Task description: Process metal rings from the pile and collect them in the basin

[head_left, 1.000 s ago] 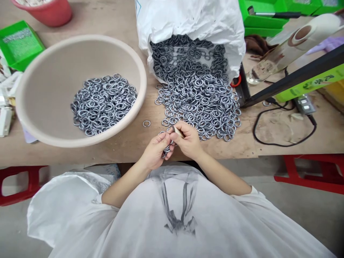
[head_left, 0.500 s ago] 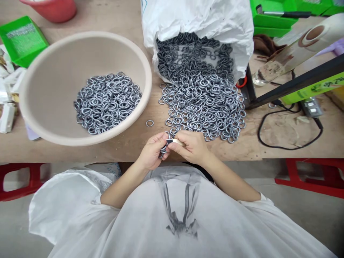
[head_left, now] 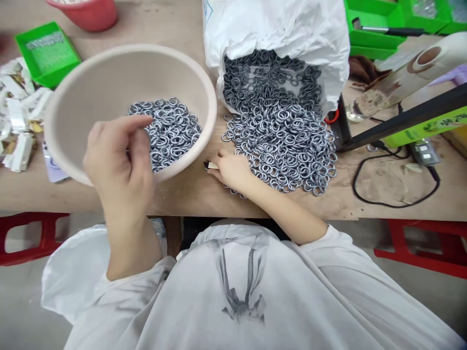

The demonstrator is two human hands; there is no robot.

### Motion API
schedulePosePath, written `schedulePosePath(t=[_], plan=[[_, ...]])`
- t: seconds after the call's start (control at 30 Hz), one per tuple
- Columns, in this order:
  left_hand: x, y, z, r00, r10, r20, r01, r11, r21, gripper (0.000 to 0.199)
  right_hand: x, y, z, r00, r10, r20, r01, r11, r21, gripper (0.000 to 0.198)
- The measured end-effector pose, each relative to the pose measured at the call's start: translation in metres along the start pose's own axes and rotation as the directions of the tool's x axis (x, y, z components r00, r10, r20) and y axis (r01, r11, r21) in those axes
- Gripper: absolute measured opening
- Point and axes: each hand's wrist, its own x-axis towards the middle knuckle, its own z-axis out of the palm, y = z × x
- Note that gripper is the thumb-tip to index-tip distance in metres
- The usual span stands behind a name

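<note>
My left hand (head_left: 120,155) is raised over the near rim of a beige basin (head_left: 80,82), its fingers curled. Whatever it may hold is hidden. Grey metal rings (head_left: 175,131) lie heaped inside the basin, partly covered by this hand. My right hand (head_left: 231,170) rests at the left edge of a pile of metal rings (head_left: 284,141) on the table. Between its fingers is a small black-tipped tool (head_left: 211,166) with a cream-coloured body. The pile spills out of a white sack (head_left: 277,24) lying open toward me.
Green bins (head_left: 51,61) stand at the back left and right, and a red bucket (head_left: 95,14) behind the basin. White pieces (head_left: 22,112) lie far left. On the right are a black bar (head_left: 408,121), a cable (head_left: 355,180) and a roll of clear film (head_left: 397,80).
My hands have parted. The left, which held rings by my body, has risen leftward over the basin. The right has moved left and forward with the small tool, where a loose ring lay.
</note>
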Motion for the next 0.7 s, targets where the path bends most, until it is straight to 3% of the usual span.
schedulePosePath(t=[0.03,0.1,0.13,0.2,0.27,0.33,0.4,0.5,0.6,0.7], plan=[[0.012,-0.006,-0.003,0.998,0.006,0.066,-0.021,0.973,0.228,0.03,0.004,-0.001,0.002,1.0,-0.005,0.007,0.005,1.0,-0.007,0.035],[0.026,-0.015,-0.005,0.991,-0.013,0.133,-0.048,0.894,0.445,0.026,0.007,0.002,0.004,1.0,0.009,-0.005,-0.009,1.0,0.025,0.031],[0.027,-0.018,-0.005,0.989,-0.006,0.147,-0.068,0.869,0.491,0.027,0.006,0.006,0.004,0.999,0.029,-0.02,-0.028,0.997,0.071,0.027],[0.016,-0.017,0.0,0.985,0.123,0.125,-0.169,0.859,0.484,0.03,-0.002,0.016,0.001,0.993,0.094,-0.065,-0.075,0.965,0.252,0.019],[-0.008,-0.009,0.01,0.946,0.302,0.118,-0.324,0.874,0.362,0.029,-0.017,0.024,-0.003,0.977,0.181,-0.109,-0.092,0.829,0.551,0.016],[-0.035,0.0,0.027,0.902,0.396,0.172,-0.417,0.902,0.108,0.021,-0.035,0.027,-0.007,0.956,0.264,-0.125,-0.045,0.555,0.831,0.025],[-0.058,0.007,0.048,0.904,0.271,0.329,-0.273,0.961,-0.042,0.017,-0.052,0.023,-0.01,0.939,0.325,-0.118,0.019,0.292,0.956,0.037],[-0.077,0.01,0.077,0.89,-0.015,0.456,0.106,0.979,-0.175,0.017,-0.069,0.014,-0.008,0.933,0.352,-0.079,0.054,0.081,0.995,0.05],[-0.082,0.009,0.093,0.812,-0.185,0.554,0.439,0.818,-0.37,0.033,-0.077,0.011,-0.006,0.935,0.344,-0.084,0.084,0.015,0.996,0.05],[-0.081,0.011,0.098,0.66,-0.272,0.701,0.702,0.557,-0.444,0.043,-0.078,0.016,-0.005,0.968,0.222,-0.112,0.115,0.0,0.993,0.051]])
